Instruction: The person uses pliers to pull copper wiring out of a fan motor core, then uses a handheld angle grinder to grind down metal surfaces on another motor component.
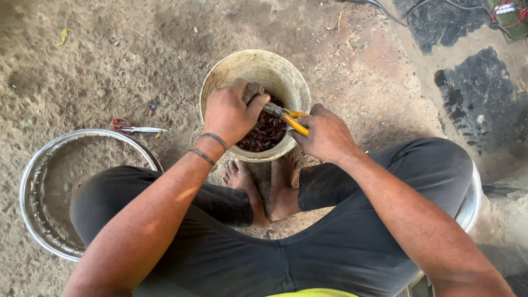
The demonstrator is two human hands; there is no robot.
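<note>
A dirty pale bucket [220,77] stands on the dirt floor between my bare feet, with several small dark brown pieces [267,135] in its bottom. My left hand [230,110] is over the bucket, closed on a small brown piece [254,89] near its fingertips. My right hand [325,133] grips yellow-handled pliers [286,116], whose jaws point left and meet that piece. Two thin bands circle my left wrist.
A shiny metal wheel rim [33,176] lies on the ground at the left, partly under my knee. Red-handled scissors [135,128] lie just above it. Another metal rim [472,203] shows under my right leg. Cables [434,14] run along the top right.
</note>
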